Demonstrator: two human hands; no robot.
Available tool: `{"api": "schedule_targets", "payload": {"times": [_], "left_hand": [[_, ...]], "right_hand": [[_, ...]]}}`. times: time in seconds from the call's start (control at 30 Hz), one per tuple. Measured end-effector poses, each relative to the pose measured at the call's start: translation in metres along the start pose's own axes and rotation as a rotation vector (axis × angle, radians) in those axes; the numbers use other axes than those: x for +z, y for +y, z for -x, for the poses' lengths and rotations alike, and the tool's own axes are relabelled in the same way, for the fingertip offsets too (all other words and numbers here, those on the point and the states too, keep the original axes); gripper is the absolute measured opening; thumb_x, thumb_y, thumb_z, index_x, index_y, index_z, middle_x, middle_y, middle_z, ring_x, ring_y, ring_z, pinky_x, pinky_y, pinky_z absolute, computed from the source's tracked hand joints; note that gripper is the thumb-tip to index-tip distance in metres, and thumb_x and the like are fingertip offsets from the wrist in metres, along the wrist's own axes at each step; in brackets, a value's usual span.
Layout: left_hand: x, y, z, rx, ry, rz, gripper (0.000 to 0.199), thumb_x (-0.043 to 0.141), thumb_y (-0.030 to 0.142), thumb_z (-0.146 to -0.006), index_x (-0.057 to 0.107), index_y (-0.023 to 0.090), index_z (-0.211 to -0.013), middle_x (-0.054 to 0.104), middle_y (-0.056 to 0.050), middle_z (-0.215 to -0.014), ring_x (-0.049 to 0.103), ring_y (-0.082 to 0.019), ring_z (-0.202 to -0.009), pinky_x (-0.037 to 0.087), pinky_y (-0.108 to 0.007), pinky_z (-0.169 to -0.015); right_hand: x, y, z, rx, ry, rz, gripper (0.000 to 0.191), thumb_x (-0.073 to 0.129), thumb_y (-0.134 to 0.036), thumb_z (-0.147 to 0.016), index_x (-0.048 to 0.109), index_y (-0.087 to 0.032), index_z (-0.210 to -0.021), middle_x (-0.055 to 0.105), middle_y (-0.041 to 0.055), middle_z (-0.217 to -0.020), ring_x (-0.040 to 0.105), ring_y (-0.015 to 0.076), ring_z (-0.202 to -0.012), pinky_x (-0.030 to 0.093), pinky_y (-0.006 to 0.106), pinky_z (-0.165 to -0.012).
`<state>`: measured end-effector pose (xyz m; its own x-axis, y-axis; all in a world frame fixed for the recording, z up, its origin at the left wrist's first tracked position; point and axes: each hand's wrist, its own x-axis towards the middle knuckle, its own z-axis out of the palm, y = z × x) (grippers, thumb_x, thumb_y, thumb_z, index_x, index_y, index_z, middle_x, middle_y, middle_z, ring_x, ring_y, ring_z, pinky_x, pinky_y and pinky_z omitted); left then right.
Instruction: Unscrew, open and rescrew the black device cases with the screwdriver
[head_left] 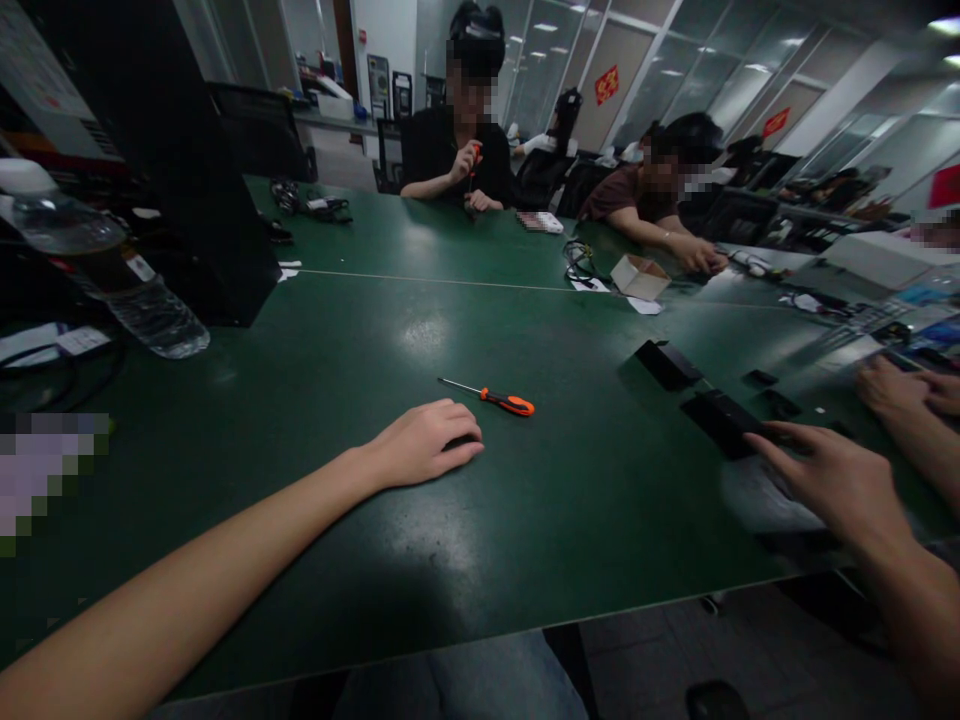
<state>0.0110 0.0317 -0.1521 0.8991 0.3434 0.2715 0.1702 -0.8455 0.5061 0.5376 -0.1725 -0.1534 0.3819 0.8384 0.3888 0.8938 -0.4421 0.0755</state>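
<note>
My left hand (431,442) rests on the green table (300,560), its thumb apart from the loosely bent fingers and nothing in it. Just beyond its fingertips lies a screwdriver (508,402) with an orange and black handle, its thin shaft pointing left. On the right, my right hand (840,480) has its thumb and fingers at the near edge of a flat black box (720,418), seemingly gripping it; the far fingertips are hidden. Right behind that box stands another black box-like piece (666,364). Small black pieces (778,403) lie to the right of both.
A water bottle (150,300) leans at the left beside a tall black case (172,150). Across the table sit a person with a screwdriver (474,165) and another person (637,190). A small carton (639,276) and cables (579,260) lie there. A co-worker's hands (900,390) are far right.
</note>
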Motion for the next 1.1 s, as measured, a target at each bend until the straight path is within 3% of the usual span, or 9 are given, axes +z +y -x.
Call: {"api": "schedule_targets", "payload": {"times": [0.2,0.37,0.5,0.6,0.73,0.83,1.0,1.1], "left_hand": [[0.000,0.000,0.000,0.013,0.001,-0.015,0.027,0.051,0.035,-0.104,0.072,0.018,-0.104,0.071,-0.011,-0.109,0.065,-0.025,-0.103,0.049,-0.038,-0.094],[0.000,0.000,0.000,0.031,0.023,0.027,0.025,0.054,0.035,-0.103,0.074,0.018,-0.101,0.072,-0.010,-0.104,0.065,-0.024,-0.099,0.049,-0.037,-0.091],[0.000,-0.001,0.000,0.027,0.016,0.009,0.024,0.055,0.035,-0.103,0.073,0.018,-0.101,0.072,-0.009,-0.107,0.065,-0.023,-0.099,0.049,-0.035,-0.091],[0.000,0.000,0.001,0.032,0.000,-0.024,0.025,0.054,0.035,-0.104,0.072,0.017,-0.102,0.071,-0.009,-0.108,0.065,-0.022,-0.100,0.050,-0.035,-0.092],[-0.001,0.000,0.001,0.035,-0.004,-0.064,0.027,0.052,0.036,-0.105,0.071,0.017,-0.102,0.071,-0.009,-0.109,0.065,-0.022,-0.101,0.051,-0.035,-0.092],[-0.001,0.000,0.001,0.037,-0.013,-0.074,0.028,0.052,0.036,-0.105,0.072,0.017,-0.102,0.071,-0.009,-0.110,0.065,-0.022,-0.102,0.051,-0.034,-0.092],[-0.001,0.000,0.001,0.035,-0.006,-0.066,0.027,0.053,0.035,-0.105,0.072,0.016,-0.102,0.071,-0.010,-0.109,0.065,-0.022,-0.101,0.051,-0.035,-0.091],[-0.001,0.000,0.001,0.031,-0.004,-0.064,0.027,0.053,0.034,-0.105,0.072,0.016,-0.102,0.071,-0.010,-0.110,0.065,-0.022,-0.101,0.051,-0.035,-0.092]], "right_hand": [[-0.010,0.006,-0.010,0.046,-0.115,-0.097,0.056,0.058,-0.070,-0.086,0.079,-0.020,-0.100,0.078,0.0112,-0.090,0.073,0.0277,-0.081,0.049,0.034,-0.066],[-0.021,0.005,-0.016,0.100,-0.129,-0.148,0.057,0.062,-0.072,-0.081,0.081,-0.020,-0.092,0.076,0.0097,-0.076,0.071,0.0243,-0.068,0.046,0.031,-0.059],[-0.012,0.011,-0.019,0.111,-0.179,-0.160,0.067,0.057,-0.081,-0.073,0.081,-0.022,-0.091,0.079,0.0099,-0.083,0.073,0.0280,-0.074,0.049,0.034,-0.062],[0.002,0.017,-0.016,0.093,-0.115,-0.137,0.073,0.049,-0.084,-0.068,0.081,-0.023,-0.090,0.080,0.0115,-0.091,0.074,0.0328,-0.080,0.053,0.040,-0.066],[0.010,0.016,-0.007,-0.007,0.012,-0.148,0.065,0.045,-0.075,-0.076,0.080,-0.023,-0.093,0.078,0.0123,-0.104,0.074,0.0343,-0.095,0.056,0.043,-0.078],[0.002,0.007,-0.012,-0.041,0.039,-0.150,0.054,0.046,-0.069,-0.077,0.076,-0.024,-0.085,0.077,0.0127,-0.103,0.073,0.0342,-0.095,0.056,0.045,-0.081],[-0.021,-0.018,-0.051,-0.171,0.034,-0.262,0.037,0.048,-0.053,-0.079,0.068,-0.023,-0.083,0.075,0.0170,-0.102,0.071,0.0324,-0.100,0.051,0.042,-0.095],[-0.025,-0.033,-0.078,-0.192,-0.002,-0.304,0.029,0.047,-0.046,-0.082,0.065,-0.024,-0.082,0.075,0.0159,-0.102,0.070,0.0285,-0.100,0.049,0.037,-0.096]]}}
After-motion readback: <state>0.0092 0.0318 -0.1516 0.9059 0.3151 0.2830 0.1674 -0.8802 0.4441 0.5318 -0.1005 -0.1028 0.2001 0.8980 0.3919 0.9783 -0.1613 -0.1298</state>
